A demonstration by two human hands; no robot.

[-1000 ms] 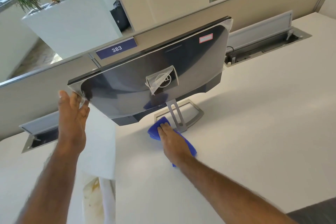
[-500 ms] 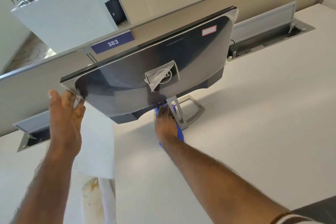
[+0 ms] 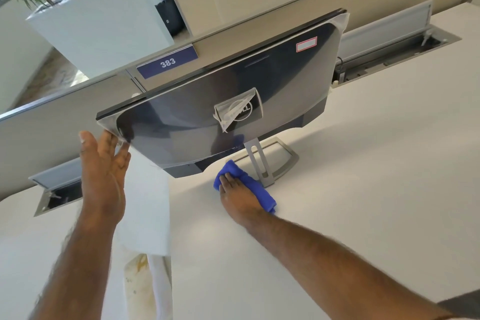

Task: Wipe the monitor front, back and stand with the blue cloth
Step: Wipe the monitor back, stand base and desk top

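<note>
- Left hand (image 3: 104, 171), palm open and fingers spread, is bracing the monitor (image 3: 223, 101) at its left edge, gripping nothing.
- Monitor is standing on the white desk (image 3: 363, 163) with its dark back facing the camera.
- Right hand (image 3: 240, 196) is pressing the blue cloth (image 3: 259, 187) flat on the desk, just left of the stand (image 3: 262, 163).
- Stand's upright lies right of and beyond the cloth; the right hand is nearer.

Our left hand (image 3: 104, 176) and right hand (image 3: 240, 199) are bare, no rings on the fingers; well behind the right fingers, a striped cuff edge shows.
</note>
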